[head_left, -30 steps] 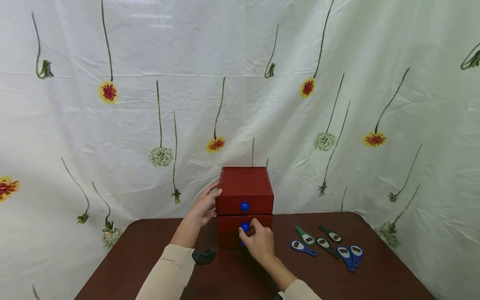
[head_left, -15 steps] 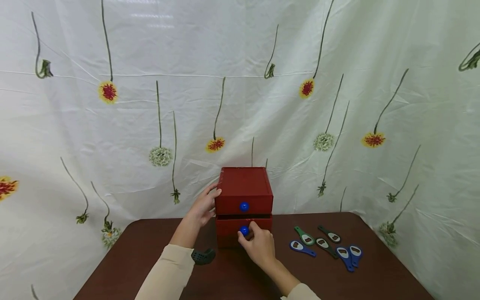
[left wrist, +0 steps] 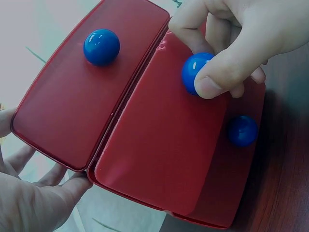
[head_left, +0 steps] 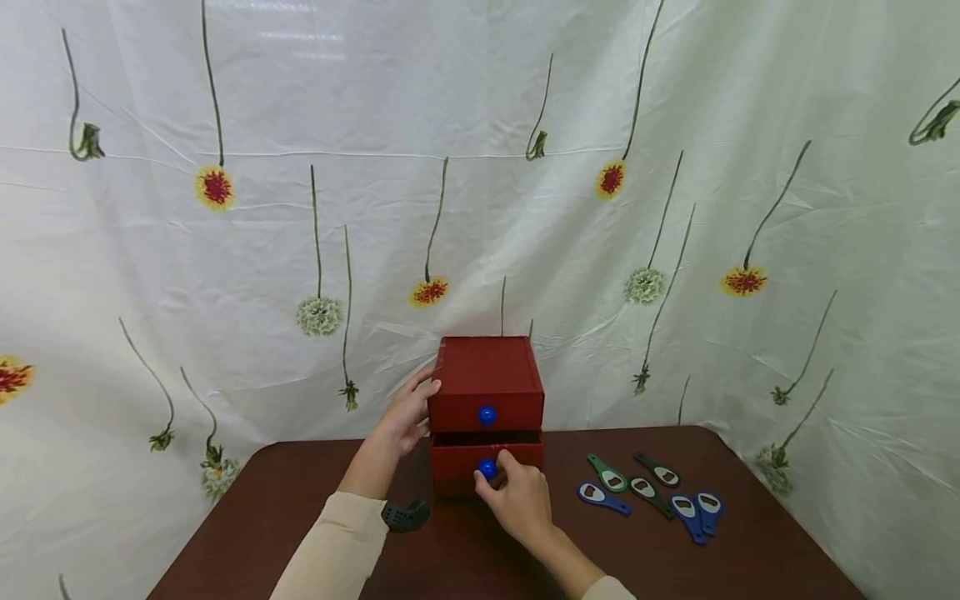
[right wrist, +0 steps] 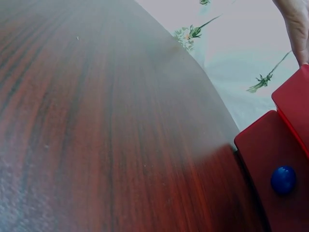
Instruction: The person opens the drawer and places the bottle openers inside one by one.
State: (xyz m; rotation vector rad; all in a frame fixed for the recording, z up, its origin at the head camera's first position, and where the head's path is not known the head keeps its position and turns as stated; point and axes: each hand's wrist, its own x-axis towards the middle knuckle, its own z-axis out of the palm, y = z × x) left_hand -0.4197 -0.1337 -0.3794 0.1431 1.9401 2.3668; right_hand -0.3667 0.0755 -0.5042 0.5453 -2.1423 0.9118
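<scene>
A red drawer cabinet with round blue knobs stands on the table. My right hand pinches the blue drawer knob of the middle drawer between thumb and fingers. That drawer is pulled partly out, leaving a dark gap under the top drawer. Against the cabinet's left side rests my left hand, its fingers spread along the wall. Below, the bottom drawer knob shows in both wrist views; its drawer is closed. The right hand is outside the right wrist view.
To the right of the cabinet, several bottle openers lie on the brown table: a green bottle opener, dark ones and blue ones. A flowered white cloth hangs behind the table.
The middle drawer has slid out toward me, widening the gap beneath the top drawer. My right hand has moved slightly toward me with the knob; the left hand stays against the side.
</scene>
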